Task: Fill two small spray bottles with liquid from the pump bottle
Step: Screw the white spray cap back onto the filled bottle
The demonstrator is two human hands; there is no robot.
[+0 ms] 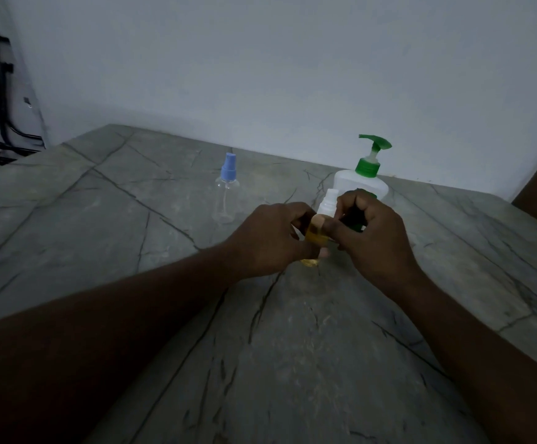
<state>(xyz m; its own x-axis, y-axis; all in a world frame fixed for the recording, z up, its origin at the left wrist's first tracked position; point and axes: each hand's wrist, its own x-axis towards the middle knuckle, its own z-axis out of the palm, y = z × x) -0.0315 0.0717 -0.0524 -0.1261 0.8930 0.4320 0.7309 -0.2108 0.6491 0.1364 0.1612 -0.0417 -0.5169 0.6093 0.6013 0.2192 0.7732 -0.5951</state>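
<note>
left hand (270, 238): curled round the yellow-filled spray bottle (315, 233), gripping the body – small, light, likely slick plastic
right hand (374, 233): fingers pinched at its white cap (328, 201), best place to twist
blue-capped bottle (227, 190): farther back on the table (100, 219), looks empty – tippy, grab low
pump bottle (361, 181): behind the hands, heavier, stable

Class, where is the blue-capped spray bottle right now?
The blue-capped spray bottle stands upright on the table, left of the pump bottle and beyond the left hand.
</note>
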